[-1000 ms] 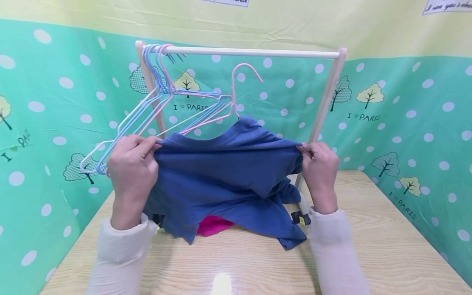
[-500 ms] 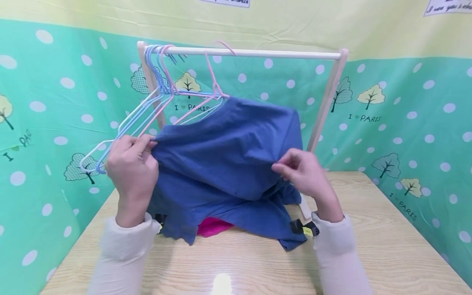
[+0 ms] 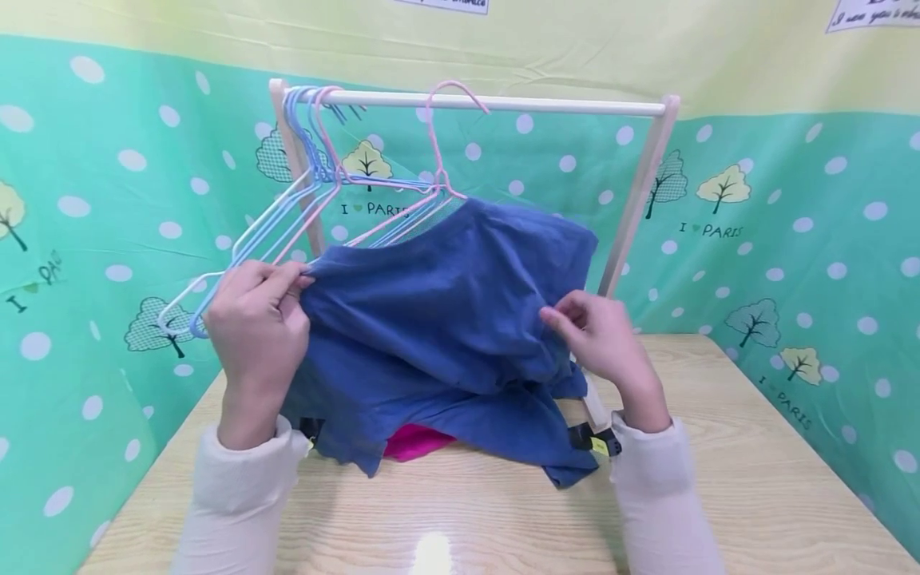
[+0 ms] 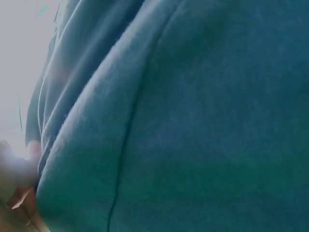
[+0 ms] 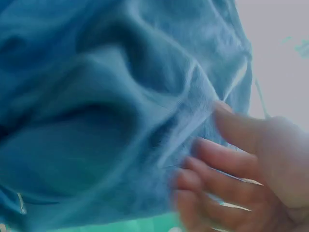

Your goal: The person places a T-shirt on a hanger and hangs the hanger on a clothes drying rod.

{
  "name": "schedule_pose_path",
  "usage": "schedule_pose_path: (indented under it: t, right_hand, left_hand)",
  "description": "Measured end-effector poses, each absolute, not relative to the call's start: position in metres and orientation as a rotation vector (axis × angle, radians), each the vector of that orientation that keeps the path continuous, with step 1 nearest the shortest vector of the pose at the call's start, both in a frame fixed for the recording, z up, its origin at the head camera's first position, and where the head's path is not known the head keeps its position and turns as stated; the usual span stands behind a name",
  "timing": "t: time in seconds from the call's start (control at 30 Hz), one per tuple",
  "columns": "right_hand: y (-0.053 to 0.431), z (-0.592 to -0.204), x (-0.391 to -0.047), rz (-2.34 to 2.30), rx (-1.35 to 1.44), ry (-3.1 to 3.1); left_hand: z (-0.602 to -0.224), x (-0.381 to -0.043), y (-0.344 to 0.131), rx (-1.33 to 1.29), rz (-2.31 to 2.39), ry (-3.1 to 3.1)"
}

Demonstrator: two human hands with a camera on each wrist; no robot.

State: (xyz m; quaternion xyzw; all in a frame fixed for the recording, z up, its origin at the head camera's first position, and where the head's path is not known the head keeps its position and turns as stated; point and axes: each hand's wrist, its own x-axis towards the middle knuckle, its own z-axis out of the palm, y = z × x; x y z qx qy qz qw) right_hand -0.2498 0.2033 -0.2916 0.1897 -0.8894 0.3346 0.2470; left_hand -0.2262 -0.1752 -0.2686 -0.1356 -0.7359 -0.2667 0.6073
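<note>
A blue T-shirt (image 3: 438, 295) hangs spread between both hands, on a pink hanger (image 3: 436, 144) whose hook rises out of the neckline in front of the rack's bar. The left hand (image 3: 257, 319) pinches the shirt near its left shoulder; the left wrist view is mostly filled by blue cloth (image 4: 203, 121). At the shirt's right side, the right hand (image 3: 600, 331) has its thumb tip against the fabric. In the right wrist view, the loosely bent fingers (image 5: 222, 169) of that hand stand apart from the thumb, in front of the cloth. The hanger's lower part is hidden inside the shirt.
Behind the shirt stands a clothes rack with a white bar (image 3: 546, 104). Several blue, white and pink hangers (image 3: 287, 192) crowd its left end. Some bright pink cloth (image 3: 417, 442) shows under the shirt, over the wooden table (image 3: 446, 511). A patterned curtain (image 3: 812, 239) surrounds the table.
The right hand has left the shirt's right shoulder and moved inward and down, and its fingers have loosened. The pink hanger's hook has shifted left and up. The left hand keeps its pinch.
</note>
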Motion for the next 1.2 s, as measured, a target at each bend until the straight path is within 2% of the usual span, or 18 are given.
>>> schedule_pose_path:
  t: [0.13,0.23,0.73,1.07,1.2]
  right_hand:
    - [0.204,-0.293,-0.256,0.838,0.365,-2.044]
    - [0.204,-0.294,-0.261,0.744,0.375,-1.924]
    - [0.219,-0.301,-0.274,0.629,0.479,-1.882]
    - [0.251,-0.3,-0.266,1.022,0.426,-2.002]
    - [0.253,-0.298,-0.261,0.985,0.433,-2.108]
  left_hand:
    - [-0.267,-0.223,-0.172,-0.395,-0.586,-1.72]
    - [-0.267,-0.221,-0.17,-0.44,-0.574,-1.73]
    - [-0.266,-0.221,-0.171,-0.491,-0.541,-1.709]
    - [-0.267,-0.227,-0.187,-0.543,-0.628,-1.656]
    - [-0.267,-0.228,-0.185,-0.54,-0.623,-1.685]
